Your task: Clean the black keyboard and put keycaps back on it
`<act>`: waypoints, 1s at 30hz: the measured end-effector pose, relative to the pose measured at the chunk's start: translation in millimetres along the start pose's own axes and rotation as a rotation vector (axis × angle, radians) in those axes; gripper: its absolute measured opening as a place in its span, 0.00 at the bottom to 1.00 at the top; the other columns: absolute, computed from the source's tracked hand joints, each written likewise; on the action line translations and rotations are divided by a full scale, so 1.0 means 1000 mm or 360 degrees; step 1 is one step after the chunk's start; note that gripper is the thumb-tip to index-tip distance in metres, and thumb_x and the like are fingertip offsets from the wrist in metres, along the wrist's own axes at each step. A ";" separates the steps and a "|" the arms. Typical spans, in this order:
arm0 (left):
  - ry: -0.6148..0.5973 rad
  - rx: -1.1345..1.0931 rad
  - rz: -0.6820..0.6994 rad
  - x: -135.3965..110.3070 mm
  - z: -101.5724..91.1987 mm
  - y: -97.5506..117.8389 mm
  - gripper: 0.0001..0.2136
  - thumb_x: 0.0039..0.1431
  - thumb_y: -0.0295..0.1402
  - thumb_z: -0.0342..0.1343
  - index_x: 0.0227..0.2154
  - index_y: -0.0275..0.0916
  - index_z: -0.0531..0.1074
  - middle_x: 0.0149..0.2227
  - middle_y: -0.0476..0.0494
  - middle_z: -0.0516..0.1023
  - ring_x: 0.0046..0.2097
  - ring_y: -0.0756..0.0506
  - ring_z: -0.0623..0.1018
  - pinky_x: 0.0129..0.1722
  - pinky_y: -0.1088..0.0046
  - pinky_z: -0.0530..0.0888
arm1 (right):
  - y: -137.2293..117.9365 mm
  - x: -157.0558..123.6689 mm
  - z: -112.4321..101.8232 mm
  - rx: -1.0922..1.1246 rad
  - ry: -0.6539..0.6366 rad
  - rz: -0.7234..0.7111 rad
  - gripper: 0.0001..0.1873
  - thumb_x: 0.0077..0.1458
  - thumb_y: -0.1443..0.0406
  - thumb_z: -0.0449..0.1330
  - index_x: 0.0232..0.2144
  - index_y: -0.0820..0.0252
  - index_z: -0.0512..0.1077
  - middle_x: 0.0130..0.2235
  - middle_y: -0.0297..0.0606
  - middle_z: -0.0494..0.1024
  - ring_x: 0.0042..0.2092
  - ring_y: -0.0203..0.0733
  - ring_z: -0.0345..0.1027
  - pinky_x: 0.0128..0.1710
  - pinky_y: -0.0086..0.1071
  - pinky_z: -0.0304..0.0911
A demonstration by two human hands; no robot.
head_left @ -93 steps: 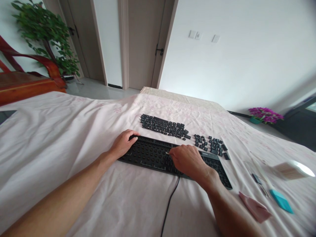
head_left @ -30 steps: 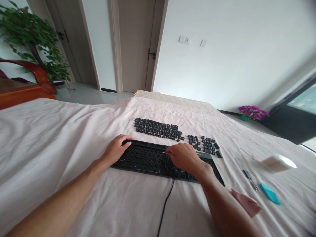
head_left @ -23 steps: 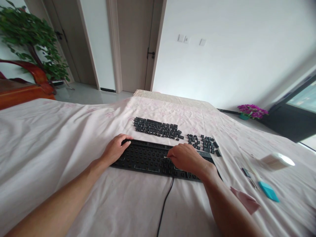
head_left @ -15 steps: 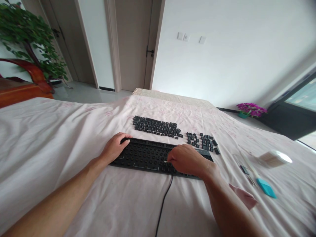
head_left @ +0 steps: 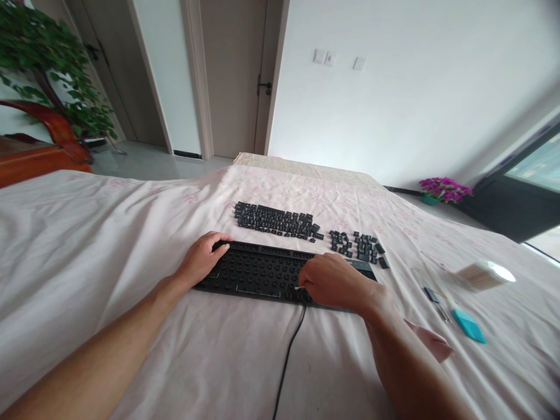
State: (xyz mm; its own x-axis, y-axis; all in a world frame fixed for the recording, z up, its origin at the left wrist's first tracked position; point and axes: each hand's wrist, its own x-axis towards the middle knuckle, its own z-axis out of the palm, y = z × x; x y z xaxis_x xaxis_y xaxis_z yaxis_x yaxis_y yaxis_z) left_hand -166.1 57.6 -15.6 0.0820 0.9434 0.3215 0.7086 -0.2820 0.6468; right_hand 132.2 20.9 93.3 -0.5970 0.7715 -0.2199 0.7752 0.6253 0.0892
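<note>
A black keyboard (head_left: 258, 273) with its keycaps off lies across the cloth, its rows of key posts bare. My left hand (head_left: 202, 256) is closed on its upper left corner, thumb on the top face and fingers over the far edge. Over the right part of the keyboard, my right hand (head_left: 328, 279) is curled in a pinch. From it pokes the small white tip of a cotton swab (head_left: 298, 287), low among the key posts; the rest of the swab is hidden in the hand. Loose black keycaps (head_left: 275, 221) lie grouped beyond the keyboard, with a second cluster of keycaps (head_left: 357, 246) to their right.
The keyboard's cable (head_left: 289, 356) runs toward me over the wrinkled pale cloth (head_left: 210, 361). At the right lie a clear tub of cotton swabs (head_left: 483, 275), a blue brush (head_left: 469, 325), a small dark-handled tool (head_left: 433, 296) and a pink cloth (head_left: 431, 341).
My right hand, with the cotton swab, has shifted very slightly right along the keyboard. My left hand keeps its hold. The whole view has moved a little.
</note>
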 end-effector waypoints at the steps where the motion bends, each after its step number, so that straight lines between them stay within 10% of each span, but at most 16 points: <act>1: -0.0002 0.0001 -0.0002 0.000 0.000 0.000 0.12 0.58 0.36 0.48 0.41 0.43 0.73 0.45 0.48 0.77 0.48 0.44 0.75 0.53 0.66 0.68 | 0.000 0.000 0.000 0.0005 0.0002 0.0005 0.15 0.45 0.70 0.53 0.28 0.55 0.80 0.31 0.39 0.81 0.35 0.44 0.74 0.31 0.31 0.54; 23: -0.0020 0.0005 -0.0010 -0.001 -0.001 0.001 0.13 0.59 0.37 0.47 0.41 0.42 0.73 0.46 0.46 0.76 0.49 0.43 0.74 0.53 0.65 0.68 | 0.000 0.005 0.003 0.0018 0.0020 0.0026 0.14 0.58 0.69 0.50 0.34 0.56 0.77 0.34 0.39 0.81 0.39 0.44 0.74 0.32 0.30 0.55; 30: -0.0016 0.0012 -0.0014 -0.001 -0.001 0.001 0.13 0.58 0.37 0.48 0.42 0.43 0.73 0.46 0.47 0.76 0.48 0.43 0.74 0.52 0.65 0.69 | 0.020 0.022 0.015 0.1069 0.0144 0.0131 0.13 0.62 0.63 0.48 0.37 0.60 0.71 0.29 0.33 0.79 0.28 0.33 0.70 0.29 0.26 0.57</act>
State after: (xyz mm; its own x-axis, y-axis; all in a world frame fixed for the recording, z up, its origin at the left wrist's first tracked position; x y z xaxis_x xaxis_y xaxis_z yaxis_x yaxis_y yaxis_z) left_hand -166.2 56.4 -14.2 0.0829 0.9475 0.3089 0.7144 -0.2726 0.6444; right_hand 137.0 48.7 75.9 -0.5228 0.8385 -0.1538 0.7615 0.3783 -0.5263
